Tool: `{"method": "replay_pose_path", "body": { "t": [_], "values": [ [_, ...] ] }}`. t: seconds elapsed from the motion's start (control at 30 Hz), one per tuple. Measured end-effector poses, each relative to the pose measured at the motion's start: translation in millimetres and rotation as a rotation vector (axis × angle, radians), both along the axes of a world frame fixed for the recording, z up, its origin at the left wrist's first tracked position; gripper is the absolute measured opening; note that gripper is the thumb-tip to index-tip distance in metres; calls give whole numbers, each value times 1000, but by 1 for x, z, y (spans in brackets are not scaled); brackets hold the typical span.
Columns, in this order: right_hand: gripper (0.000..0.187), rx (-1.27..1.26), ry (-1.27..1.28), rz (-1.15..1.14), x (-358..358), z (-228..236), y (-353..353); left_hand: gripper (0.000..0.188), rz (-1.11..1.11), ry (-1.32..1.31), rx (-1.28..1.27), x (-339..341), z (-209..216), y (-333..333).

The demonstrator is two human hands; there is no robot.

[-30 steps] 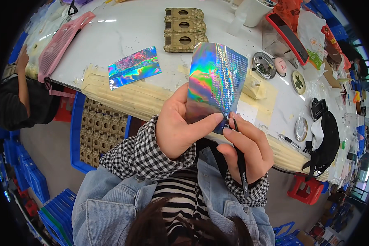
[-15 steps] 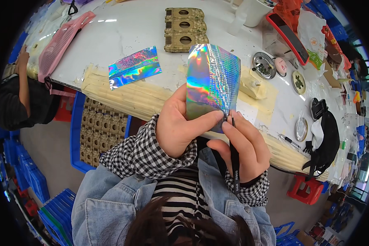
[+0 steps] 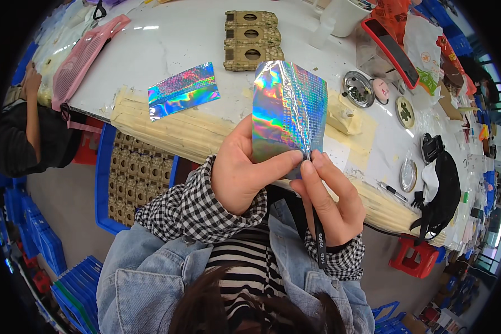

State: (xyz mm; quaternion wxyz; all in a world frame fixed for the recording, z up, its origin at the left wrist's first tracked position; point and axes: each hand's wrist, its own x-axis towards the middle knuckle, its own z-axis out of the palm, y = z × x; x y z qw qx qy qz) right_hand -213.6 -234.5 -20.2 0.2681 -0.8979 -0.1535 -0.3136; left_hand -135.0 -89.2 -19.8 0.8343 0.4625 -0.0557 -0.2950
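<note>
My left hand (image 3: pixel 239 175) grips the lower part of a shiny holographic foil sheet (image 3: pixel 284 111), its thumb pressed on the bottom edge. The sheet stands tilted up above the table edge, with rows of small raised stickers. My right hand (image 3: pixel 338 209) is closed round a slim black pen-like tool (image 3: pixel 319 236); its exact kind is not clear. Its tip and my right fingertips meet the sheet's lower edge beside my left thumb. What lies between the fingertips is too small to make out. A second holographic sheet (image 3: pixel 183 92) lies flat to the left.
Three camouflage-patterned casings (image 3: pixel 251 39) lie in a row at the back. A blue crate (image 3: pixel 102 183) at lower left holds several more. On the right are a red-cased phone (image 3: pixel 389 53), small round dishes (image 3: pixel 358 89) and a black pouch (image 3: pixel 445 186). Another person's arm (image 3: pixel 32 117) shows at far left.
My right fingers have shifted, the thumb drawing in closer to the black tool. The foil sheet has tilted slightly. My left hand stays in place.
</note>
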Motion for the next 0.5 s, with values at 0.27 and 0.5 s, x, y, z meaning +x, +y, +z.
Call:
{"method": "replay_pose_path", "body": {
  "t": [0.27,0.5],
  "values": [
    [38,-16,-4,11,0,0,-1,39,-9,-6,-10,-1,-2,1],
    [37,-6,-43,22,1,-3,-1,40,-11,-7,-31,-2,-3,1]
  ]
}}
